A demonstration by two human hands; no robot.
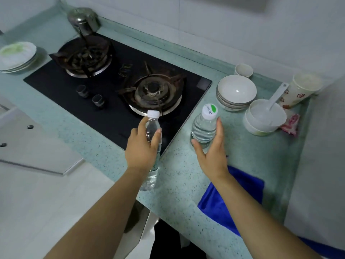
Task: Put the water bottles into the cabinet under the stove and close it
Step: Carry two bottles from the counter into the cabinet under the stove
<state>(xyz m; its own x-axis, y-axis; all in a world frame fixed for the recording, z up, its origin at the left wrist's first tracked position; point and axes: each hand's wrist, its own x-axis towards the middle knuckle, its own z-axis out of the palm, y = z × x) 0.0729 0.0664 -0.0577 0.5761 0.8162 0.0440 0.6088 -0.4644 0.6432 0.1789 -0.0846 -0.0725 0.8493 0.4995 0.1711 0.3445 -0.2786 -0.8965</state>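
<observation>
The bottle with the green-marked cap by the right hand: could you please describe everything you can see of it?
The bottle with the green-marked cap is clear ribbed plastic holding clear liquid, with a white screw cap bearing a green patch and small lettering. It stands upright on the speckled green counter, just right of the black stove. The right hand is open around it, thumb and fingertips at its sides; whether they touch it is unclear.

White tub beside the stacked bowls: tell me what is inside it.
A white spoon stands in the white tub, its handle leaning out over the rim. The inside looks pale and blurred; whether anything else lies in it cannot be told.
</observation>
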